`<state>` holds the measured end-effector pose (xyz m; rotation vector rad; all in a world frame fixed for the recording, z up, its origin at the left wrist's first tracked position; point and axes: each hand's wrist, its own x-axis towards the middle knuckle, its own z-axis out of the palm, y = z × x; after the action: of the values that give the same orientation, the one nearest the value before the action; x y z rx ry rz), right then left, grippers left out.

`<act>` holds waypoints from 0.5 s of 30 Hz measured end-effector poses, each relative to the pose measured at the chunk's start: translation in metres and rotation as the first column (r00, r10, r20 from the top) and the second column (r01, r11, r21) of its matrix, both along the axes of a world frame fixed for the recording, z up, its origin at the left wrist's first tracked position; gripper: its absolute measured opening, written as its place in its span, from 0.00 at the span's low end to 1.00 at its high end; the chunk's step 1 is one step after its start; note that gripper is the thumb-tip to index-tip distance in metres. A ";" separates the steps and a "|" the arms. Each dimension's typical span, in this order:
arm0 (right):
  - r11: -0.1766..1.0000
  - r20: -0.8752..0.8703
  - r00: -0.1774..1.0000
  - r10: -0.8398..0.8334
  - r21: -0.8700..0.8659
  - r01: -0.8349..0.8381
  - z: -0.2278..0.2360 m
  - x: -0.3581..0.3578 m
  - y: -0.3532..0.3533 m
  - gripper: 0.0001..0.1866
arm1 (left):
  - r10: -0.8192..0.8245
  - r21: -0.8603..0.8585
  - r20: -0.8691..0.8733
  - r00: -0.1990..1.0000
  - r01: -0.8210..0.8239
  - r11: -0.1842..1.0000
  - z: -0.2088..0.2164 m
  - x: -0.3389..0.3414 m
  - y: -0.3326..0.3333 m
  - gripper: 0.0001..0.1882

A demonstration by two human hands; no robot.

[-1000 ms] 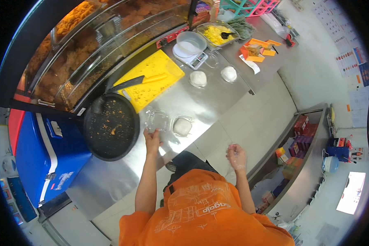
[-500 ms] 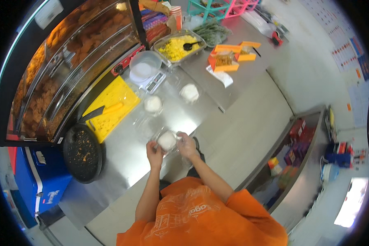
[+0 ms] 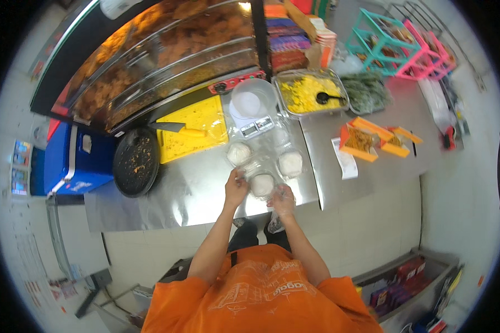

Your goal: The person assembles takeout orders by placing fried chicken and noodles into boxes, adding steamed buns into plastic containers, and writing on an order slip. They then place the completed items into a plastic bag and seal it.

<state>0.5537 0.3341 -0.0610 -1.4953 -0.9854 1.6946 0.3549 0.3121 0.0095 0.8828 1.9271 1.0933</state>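
Note:
Between my hands is a white rounded mound (image 3: pixel 262 186), which looks like rice, in thin clear plastic. My left hand (image 3: pixel 236 190) pinches the plastic on its left side. On the other side, the fingers of my right hand (image 3: pixel 283 201) close on the plastic's right edge. Two similar white portions lie just beyond on the steel counter: one mound (image 3: pixel 239 154) ahead of my left hand, another mound (image 3: pixel 290 165) beyond my right. Loose clear plastic spreads around them, and its exact edges are hard to make out.
Behind stand a kitchen scale (image 3: pixel 257 127) with a clear tub (image 3: pixel 254 99) and a tray of yellow food (image 3: pixel 310 92). Leftward are a yellow cutting board (image 3: pixel 197 119) with a knife (image 3: pixel 178 129), a black pan (image 3: pixel 136 162) and a blue cooler (image 3: pixel 86 158). Orange food boxes (image 3: pixel 361 143) sit right.
My view has turned, shifting the counter in the picture. Both hands have carried the plastic-wrapped mound forward over the counter, closer to the other two mounds.

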 end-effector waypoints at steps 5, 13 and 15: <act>0.842 0.298 0.824 0.483 0.100 -0.530 0.007 0.014 0.022 0.17 | 0.453 -0.112 -0.070 0.889 -0.458 0.882 -0.020 -0.029 0.047 0.33; 0.927 -0.239 0.966 0.097 -0.331 -0.175 0.024 0.015 0.016 0.22 | 0.202 0.075 -0.088 0.975 -0.196 0.978 -0.050 -0.054 0.068 0.33; 0.943 -0.138 0.987 0.082 -0.310 -0.122 0.016 0.022 0.017 0.23 | 0.199 0.076 -0.047 0.979 -0.195 0.978 -0.051 -0.045 0.069 0.33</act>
<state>0.5755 0.3516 -0.0454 -1.5361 -0.7613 2.0729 0.3100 0.3813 -0.0414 0.7782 2.0667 1.2719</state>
